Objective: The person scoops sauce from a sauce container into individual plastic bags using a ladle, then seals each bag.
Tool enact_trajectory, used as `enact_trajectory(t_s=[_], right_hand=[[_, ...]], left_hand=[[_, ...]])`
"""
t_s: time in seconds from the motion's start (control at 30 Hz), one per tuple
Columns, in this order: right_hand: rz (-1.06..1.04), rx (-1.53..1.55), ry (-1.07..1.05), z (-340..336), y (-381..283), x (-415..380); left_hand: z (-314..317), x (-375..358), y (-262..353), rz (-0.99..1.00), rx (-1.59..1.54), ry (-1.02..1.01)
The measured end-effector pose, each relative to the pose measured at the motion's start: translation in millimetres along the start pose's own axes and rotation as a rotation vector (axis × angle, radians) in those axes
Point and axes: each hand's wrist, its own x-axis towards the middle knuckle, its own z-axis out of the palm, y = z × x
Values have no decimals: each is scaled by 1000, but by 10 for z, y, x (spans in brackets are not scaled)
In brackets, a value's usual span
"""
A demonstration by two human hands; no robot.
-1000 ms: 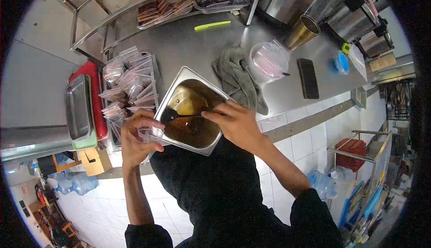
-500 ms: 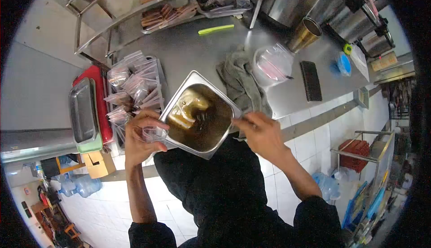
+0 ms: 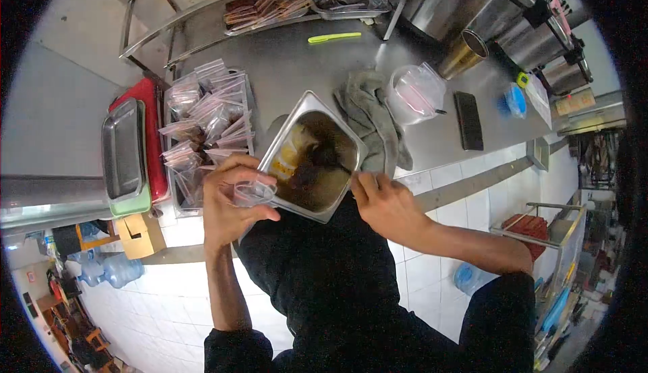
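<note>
Head camera looked down on a steel counter (image 3: 290, 69) at the person's two hands. Left hand (image 3: 229, 204) gripped a small clear plastic bag (image 3: 253, 192), its fingers (image 3: 260, 212) curled about the bag and holding its mouth open just beside the near left edge of a square steel pan (image 3: 310, 156). That pan sat on the counter at the near edge, holding a dark brown liquid with a yellowish patch on its left side. Right hand (image 3: 385, 204) rested at the pan's near right corner, fingers (image 3: 359, 185) bent over the rim and touching it; whether they pinched anything besides the rim could not be told. To the left of the pan stood a tray packed with filled clear bags (image 3: 206, 120), and beyond that a red tray (image 3: 150, 137) carrying an empty steel pan (image 3: 121, 152). A grey cloth (image 3: 371, 120) lay crumpled just right of the square pan, touching it. Farther right lay a clear plastic tub (image 3: 415, 93), a black phone (image 3: 468, 120) and a brass-coloured cup (image 3: 462, 52). A green pen (image 3: 334, 37) lay at the back of the counter.
</note>
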Motion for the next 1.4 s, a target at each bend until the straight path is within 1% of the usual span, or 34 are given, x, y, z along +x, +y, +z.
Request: enact_trajectory(t_s=[0.07, 0.1, 0.13, 0.17, 0.2, 0.23, 0.3, 0.33, 0.4, 0.43, 0.5, 0.53, 0.6, 0.67, 0.73, 0.77, 0.8, 0.83, 0.93, 1.0, 1.07, 1.1, 1.23, 1.3, 1.33, 1.4], right_hand=[[-29, 62, -111, 46, -38, -88], [14, 226, -106, 53, -17, -86], [8, 225, -110, 42, 19, -73], [142, 420, -90, 16, 71, -45], [280, 616, -69, 12, 110, -25], [278, 622, -73, 54, 136, -24], [380, 908, 18, 192, 168, -44], [383, 910, 18, 249, 150, -63], [535, 1127, -2, 355, 97, -106], [535, 1128, -3, 396, 79, -124], [660, 1300, -56, 472, 60, -152], [658, 1299, -57, 530, 55, -169], [731, 1560, 3, 598, 55, -180], [736, 1540, 3, 512, 91, -163], [736, 1517, 3, 479, 134, -142], [710, 1531, 66, 499, 161, -153], [683, 1543, 129, 506, 197, -157], [649, 1487, 154, 474, 245, -152], [662, 1437, 106, 301, 356, -93], [654, 1391, 100, 256, 422, -82], [641, 1386, 157, 169, 462, -60], [634, 1386, 184, 143, 479, -51], [621, 1284, 180, -22, 573, -27], [631, 1283, 171, -136, 613, -37], [650, 1287, 163, -220, 618, -17], [634, 1276, 178, -404, 613, 55]], left_hand=[[36, 18, -7, -5, -14, 6], [56, 24, -24, 27, -44, 8], [76, 25, -37, 56, -72, 8], [102, 32, 3, 49, -73, 12], [126, 47, 88, 2, -99, -3], [138, 53, 134, -45, -123, -19], [145, 58, 132, -54, -106, -11], [153, 62, 131, -59, -91, -3], [166, 61, 152, -65, -107, 0], [168, 57, 164, -69, -124, 7], [164, 45, 188, -73, -91, -5], [161, 40, 193, -76, -56, -19], [148, 18, 128, -84, -87, 5], [113, -21, 52, -89, -116, 32], [81, -116, 8, -164, -90, 130], [78, -158, 9, -161, -91, 137], [73, -204, 13, -198, -107, 185], [70, -252, 8, -236, -123, 233], [70, -416, -177, -173, -41, 296], [102, -476, -163, -196, -70, 311], [121, -558, -167, -371, -189, 316], [153, -602, -187, -387, -220, 344], [188, -667, -111, -349, -153, 381], [166, -673, 55, -284, 54, 450], [157, -696, 92, -282, 55, 459], [133, -732, 148, -187, 198, 489]])
